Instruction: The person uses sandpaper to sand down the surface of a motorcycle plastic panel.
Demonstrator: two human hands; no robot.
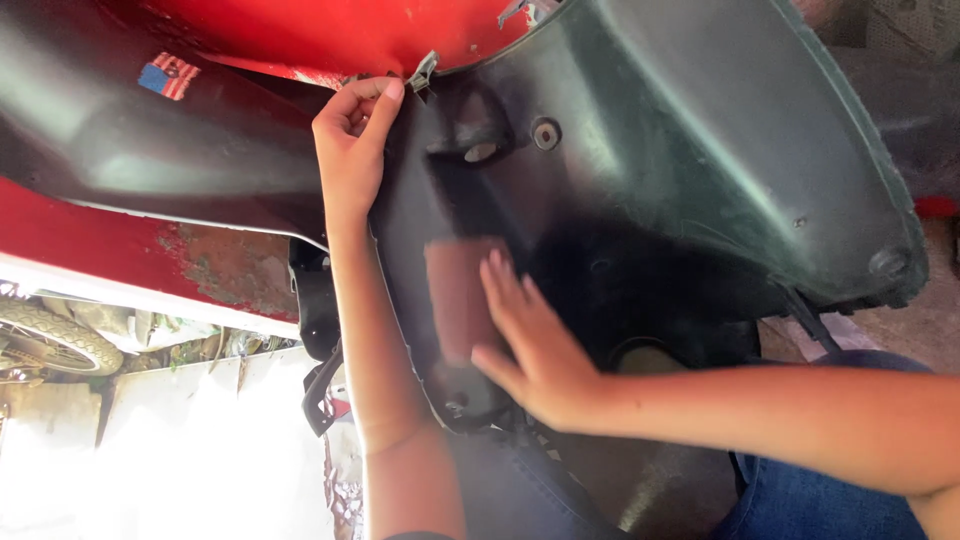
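Head view: right hand (530,345) presses black panel (660,170).

Dark green-black plastic cover (680,170), a reddish-brown pad (455,290) on it, chipped red body panel (330,35), striped flag sticker (168,76).

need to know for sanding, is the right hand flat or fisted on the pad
Flat: the right hand lies fingers spread on the reddish pad.

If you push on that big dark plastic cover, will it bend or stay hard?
The dark plastic cover looks thin and moulded, so it would probably flex a little. The left hand grips its edge and the right hand presses a reddish pad on it, suggesting it is fairly light.
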